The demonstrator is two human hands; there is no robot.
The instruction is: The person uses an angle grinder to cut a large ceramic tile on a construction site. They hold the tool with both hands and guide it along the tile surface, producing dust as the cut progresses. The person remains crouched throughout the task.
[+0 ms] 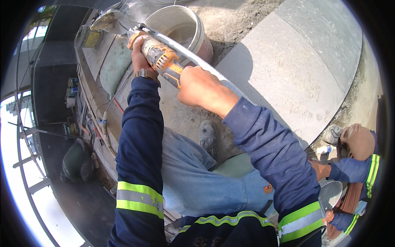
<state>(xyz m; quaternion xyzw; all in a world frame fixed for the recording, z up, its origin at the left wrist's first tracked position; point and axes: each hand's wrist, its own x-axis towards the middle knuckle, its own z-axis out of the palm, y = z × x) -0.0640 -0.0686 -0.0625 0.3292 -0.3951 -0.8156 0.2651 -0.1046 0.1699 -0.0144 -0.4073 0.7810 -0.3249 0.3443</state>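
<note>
An orange and grey angle grinder [162,57] is held in both my hands, its head pointing to the far left. My left hand [140,57] wraps around the body near the head. My right hand [202,87] closes around the rear handle. The grinder's head meets the far end of a long, narrow pale strip [191,55], which runs back under my right forearm. Pale dust hangs around the head, and the disc cannot be made out clearly. Just beyond the strip stands a dusty white bucket [202,39].
A large grey slab [284,70] spreads to the right. At lower right a co-worker in a brown cap [358,141] reaches in near a white bottle [325,149]. On the left lie a pale green sack [114,68], a yellow container [92,39] and scattered tools; another person [78,160] crouches there.
</note>
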